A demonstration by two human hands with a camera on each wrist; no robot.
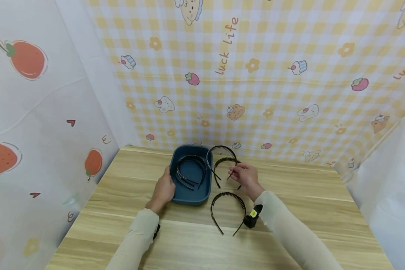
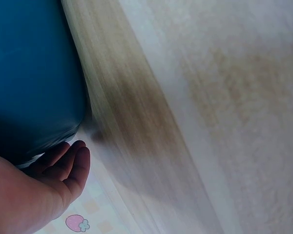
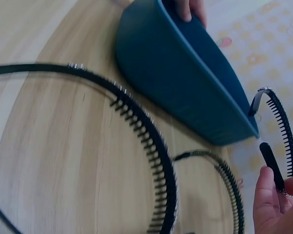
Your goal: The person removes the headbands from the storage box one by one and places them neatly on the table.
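With your right hand (image 1: 244,175) pinching the raised headband (image 3: 285,122) between its fingers just below the head view's centre, and your left hand (image 1: 164,187) gripping the blue bin (image 1: 190,201) at picture left, lift high enough to avoid snagging.

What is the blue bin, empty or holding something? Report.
Holding something: the head view shows dark headbands lying inside the blue bin.

Lt wood-grain worktop (image 1: 307,183). On it: blue bin (image 1: 190,203); to its R, toothed blk headband (image 1: 227,193), 2nd headband (image 1: 225,159) behind.
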